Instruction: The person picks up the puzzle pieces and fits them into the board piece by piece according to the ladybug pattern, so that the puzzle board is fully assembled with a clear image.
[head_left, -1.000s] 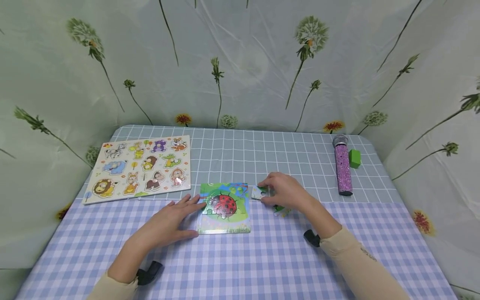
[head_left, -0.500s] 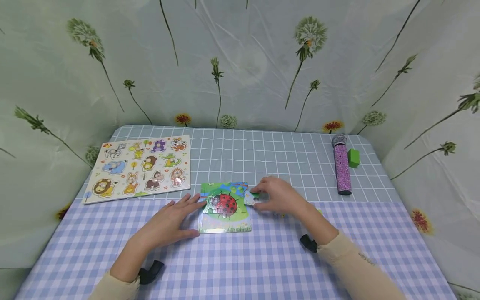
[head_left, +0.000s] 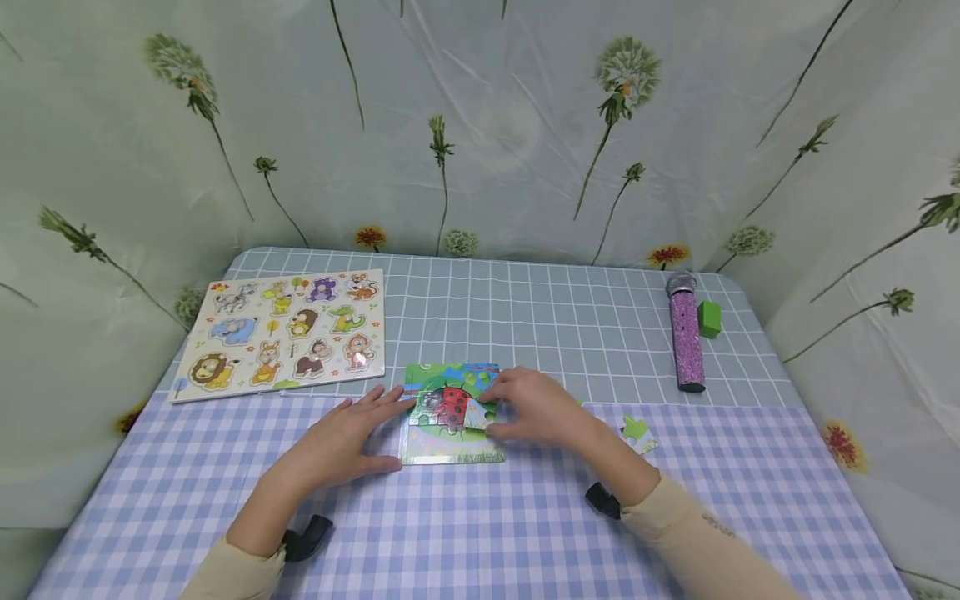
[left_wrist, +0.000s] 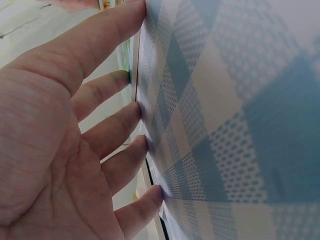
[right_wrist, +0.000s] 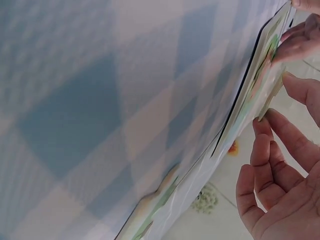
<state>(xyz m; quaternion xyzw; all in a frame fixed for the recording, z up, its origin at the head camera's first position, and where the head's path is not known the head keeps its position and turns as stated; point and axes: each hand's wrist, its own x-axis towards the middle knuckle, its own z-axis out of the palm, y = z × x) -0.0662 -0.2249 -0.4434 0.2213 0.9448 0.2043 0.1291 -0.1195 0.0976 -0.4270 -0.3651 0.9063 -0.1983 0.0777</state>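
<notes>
A square ladybug jigsaw puzzle lies in the middle of the table. My left hand rests at its left side with fingers spread, the index fingertip at the frame's edge and the thumb at its lower left corner. Between thumb and fingers, my right hand pinches a pale puzzle piece over the puzzle's right part, covering some of the ladybug. In the right wrist view this piece is seen edge-on, tilted above the puzzle. A loose green puzzle piece lies on the cloth beyond the right wrist.
An animal puzzle board lies at the back left. A purple glitter microphone and a green block are at the back right. A flower-print curtain hangs behind the checked tablecloth.
My right hand has brought the puzzle piece leftward from beside the puzzle to over its right part. The loose piece has come into view from behind the right hand. My left hand stays put.
</notes>
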